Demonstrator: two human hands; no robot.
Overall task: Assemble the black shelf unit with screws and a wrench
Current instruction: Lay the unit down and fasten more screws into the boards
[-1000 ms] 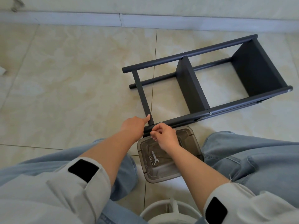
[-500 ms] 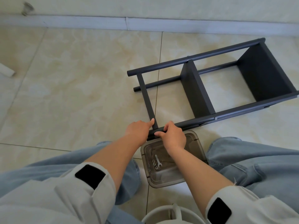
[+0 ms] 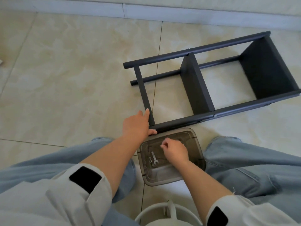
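The black shelf unit lies on its side on the tiled floor, with two panels between long rails. My left hand holds its near left corner: the index finger lies along the crossbar and the thumb sits at the end of the near rail. My right hand hovers over a smoky clear plastic tray with its fingers curled; I see nothing between them. Inside the tray lie a small silver wrench and three nuts. A silver screw head shows on the near rail.
I sit on the floor with my jeans-clad legs either side of the tray. A white round object stands at the bottom edge. A white baseboard runs along the wall behind the shelf.
My right hand has left the near rail and drawn back over the tray. My left hand stays at the frame's corner.
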